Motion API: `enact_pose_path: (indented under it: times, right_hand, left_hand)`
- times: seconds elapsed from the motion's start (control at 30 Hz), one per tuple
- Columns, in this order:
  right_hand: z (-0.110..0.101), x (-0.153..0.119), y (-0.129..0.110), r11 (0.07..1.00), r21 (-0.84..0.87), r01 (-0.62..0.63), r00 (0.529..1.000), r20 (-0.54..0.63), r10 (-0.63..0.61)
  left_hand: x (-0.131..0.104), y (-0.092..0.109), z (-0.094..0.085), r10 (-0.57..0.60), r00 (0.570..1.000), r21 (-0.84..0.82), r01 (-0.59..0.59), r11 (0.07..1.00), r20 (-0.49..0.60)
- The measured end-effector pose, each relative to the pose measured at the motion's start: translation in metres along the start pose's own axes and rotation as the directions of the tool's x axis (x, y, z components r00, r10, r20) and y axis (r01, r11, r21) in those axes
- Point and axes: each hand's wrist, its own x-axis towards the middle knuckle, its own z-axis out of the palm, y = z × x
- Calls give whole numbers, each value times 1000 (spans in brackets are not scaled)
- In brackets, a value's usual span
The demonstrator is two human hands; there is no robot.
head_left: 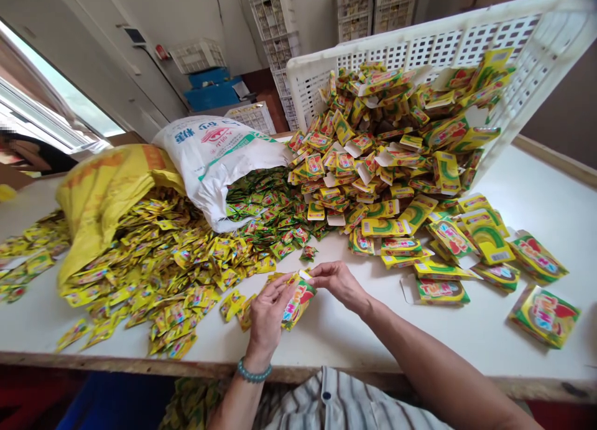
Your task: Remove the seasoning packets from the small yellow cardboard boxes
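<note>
Between my two hands is a small yellow and green candy box [297,303] with bright lettering, held just above the table's front part. My left hand [268,315] grips the box along its left side. At the box's top corner, the fingers of my right hand [336,282] pinch a white end flap [304,274]. Yellow candy sachets [233,304] lie close by on the left, partly behind my left hand. Just beyond the box is a single green sachet [308,253]. Several similar boxes [441,291] lie to the right of my right hand.
A tipped white basket [410,41] spills a heap of cartons at the back right. Left of it, a white sack [219,150] pours out green sachets and a yellow sack [112,187] yellow ones. Two boxes sit near the right edge. Another person [37,153] is at far left.
</note>
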Motion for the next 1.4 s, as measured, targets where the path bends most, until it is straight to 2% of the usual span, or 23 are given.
enact_pose_path:
  times: [0.13,0.23,0.27,0.33,0.4,0.47,0.57,0.63,0.7,0.77,0.83,0.9,1.0,1.07,1.13,1.23,1.33,1.4]
  right_hand:
    - [-4,-4,-8,992,-125,-1,998,67,10]
    - [-1,-12,-11,953,-278,122,984,156,-80]
    - [0,-14,-11,911,-357,205,973,177,-150]
    - [4,-19,-10,770,-517,375,927,232,-296]
    - [7,-20,-6,657,-598,459,887,270,-375]
    - [9,-18,-2,698,-583,416,905,187,-382]
    - [11,-12,3,876,-393,278,955,16,-295]
    - [10,-7,5,951,-226,211,977,8,-215]
    - [8,-5,4,977,-139,161,987,32,-158]
    - [6,-5,2,976,-161,144,989,56,-137]
    - [4,-7,-1,948,-256,188,982,77,-174]
    - [2,-10,-5,879,-387,280,960,108,-258]
    - [0,-13,-10,765,-507,396,917,184,-353]
    - [-2,-13,-13,810,-460,363,931,209,-299]
    - [-3,-13,-16,896,-360,258,959,210,-191]
    - [-3,-13,-18,941,-291,172,972,207,-114]
    - [0,-13,-17,897,-358,260,958,215,-192]
    - [1,-14,-14,814,-446,373,926,239,-294]
  left_hand:
    - [-2,1,-1,39,999,6,-39,999,-13]
    - [-1,0,-3,71,996,18,-70,997,-47]
    - [-1,0,-4,80,995,26,-78,997,-60]
    - [1,0,-6,89,993,42,-86,995,-81]
    - [2,-1,-9,93,992,58,-88,994,-84]
    - [3,-1,-11,96,993,83,-90,992,-72]
    - [3,-2,-13,101,994,135,-94,986,-47]
    - [3,-1,-12,88,996,152,-83,985,-30]
    - [1,1,-9,55,998,129,-53,990,-15]
    - [-2,3,-4,5,1000,63,-4,998,-5]
    - [-4,4,0,-42,999,-14,42,999,1]
    - [-5,3,1,-58,998,-51,58,997,-1]
    - [-3,1,-3,-19,1000,18,19,1000,-8]
    - [-2,2,-8,24,1000,109,-26,994,18]
    - [-1,4,-13,49,997,179,-59,982,63]
    - [-2,8,-15,24,995,172,-41,984,101]
    - [-3,10,-11,-9,994,110,-2,994,106]
    - [-2,9,-8,-3,996,107,-7,994,92]
